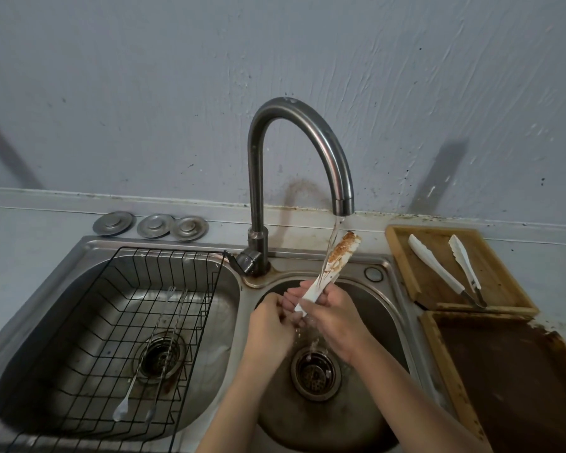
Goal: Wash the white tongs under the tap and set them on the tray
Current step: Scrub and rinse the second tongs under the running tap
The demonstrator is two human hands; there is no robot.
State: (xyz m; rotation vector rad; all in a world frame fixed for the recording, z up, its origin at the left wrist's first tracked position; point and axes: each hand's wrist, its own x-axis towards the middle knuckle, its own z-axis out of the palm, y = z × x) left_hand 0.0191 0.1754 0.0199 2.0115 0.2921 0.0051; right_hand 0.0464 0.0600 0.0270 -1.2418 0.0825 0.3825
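Observation:
White tongs [332, 266] with brown food residue on the upper end tilt up to the right over the right sink basin [366, 416]. Water runs from the curved steel tap [342, 197] onto the dirty end. My right hand [332, 317] grips the lower handle end. My left hand [270, 325] is curled beside it, touching the handle; how much it holds is hidden. A wooden tray [402, 253] at the right holds another pair of white tongs [437, 269] lying open.
The left basin holds a black wire rack [79, 338] with thin metal utensils [134, 390]. Three round metal sink plugs [151, 225] sit behind it. A second wooden tray [445, 361] with a dark stained floor lies at the front right.

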